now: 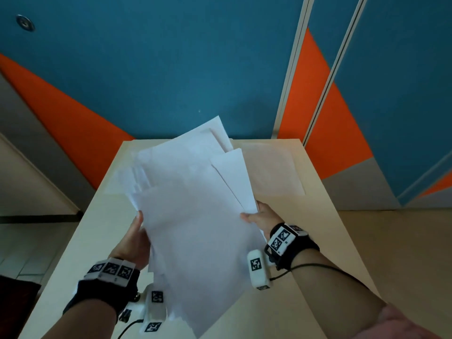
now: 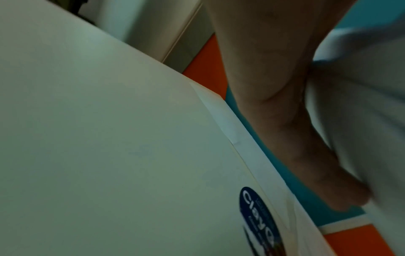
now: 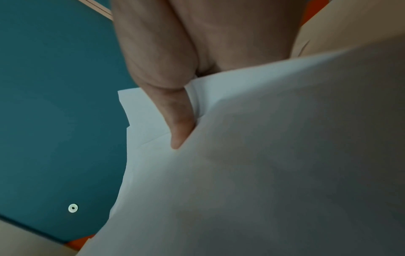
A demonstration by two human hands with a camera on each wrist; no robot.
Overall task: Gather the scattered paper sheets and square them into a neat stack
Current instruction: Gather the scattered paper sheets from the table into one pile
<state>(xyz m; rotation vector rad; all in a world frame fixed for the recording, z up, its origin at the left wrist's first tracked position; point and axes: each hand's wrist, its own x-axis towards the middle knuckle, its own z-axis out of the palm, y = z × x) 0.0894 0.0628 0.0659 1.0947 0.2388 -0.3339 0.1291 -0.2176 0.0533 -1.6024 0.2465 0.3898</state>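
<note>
A loose bundle of white paper sheets [image 1: 195, 216] hangs in the air above the beige table [image 1: 330, 253]. The sheets are fanned out, with corners sticking out at the far end. My left hand [image 1: 137, 236] grips the bundle's left edge, thumb on top. My right hand [image 1: 259, 216] grips the right edge, thumb over the top sheet. In the right wrist view the thumb [image 3: 177, 117] presses between the paper sheets [image 3: 263, 173]. The left wrist view shows the left hand [image 2: 285, 121] against the paper sheets [image 2: 361, 121], above the table [image 2: 87, 138].
A pale sheet [image 1: 274, 167] lies flat on the table's far right part. A sheet with a blue logo [image 2: 258, 204] lies by the table edge. Beyond the far edge is blue and orange floor [image 1: 171, 69].
</note>
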